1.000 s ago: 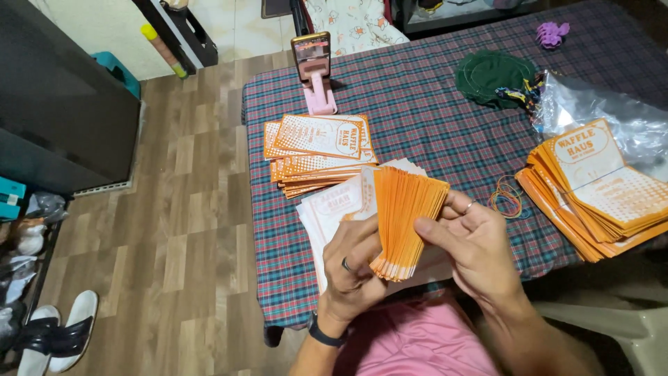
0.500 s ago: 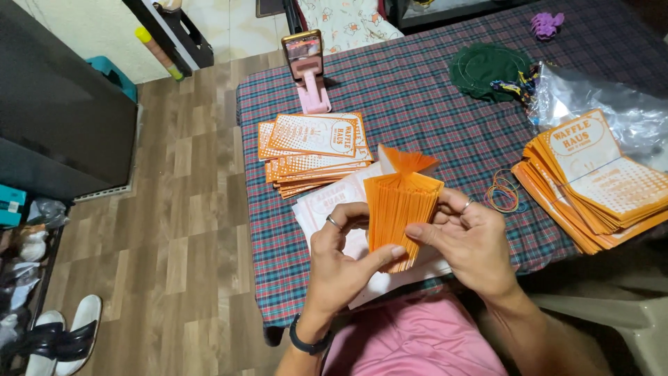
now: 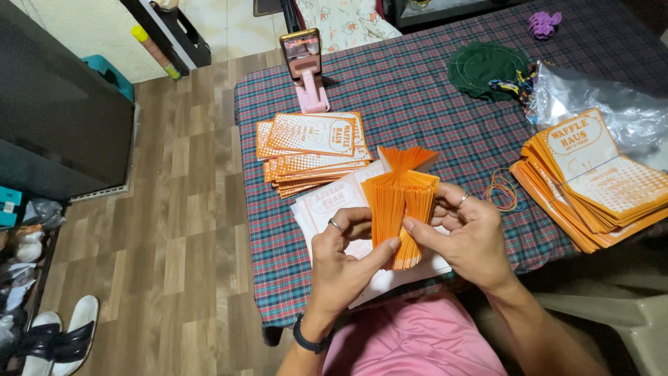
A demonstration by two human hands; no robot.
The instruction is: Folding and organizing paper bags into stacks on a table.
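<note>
Orange paper bags, a thick bundle [image 3: 400,212] of them stood on edge, are pinched between both hands just above the near edge of the table [image 3: 417,90]. A second ago the bundle leaned slanted and lay mostly in the left hand; now it stands nearly upright, squared between the two, and a few bags at the back have splayed up into a fan beyond the fingertips. To my eye that means the bundle is being evened up or counted through, not set down.

Starting at the left, the left hand [image 3: 348,261] has its thumb pressed against the near face of the bundle and its ringed fingers curled round the left side, closed on the paper. Past those fingers, farther up the table, lies a loose heap of printed orange and white bags [image 3: 313,150], and beyond it a phone on a pink stand [image 3: 306,69]. White flat bags [image 3: 327,209] lie under the bundle.

The right hand [image 3: 473,237] grips the right side, thumb in front and fingers behind. Just beyond its knuckles lie coloured rubber bands [image 3: 502,189]. Further right sits another big stack of bags [image 3: 591,181] beside clear plastic wrap [image 3: 619,104], with a dark green cloth [image 3: 487,66] behind. Nothing crowds the hands
</note>
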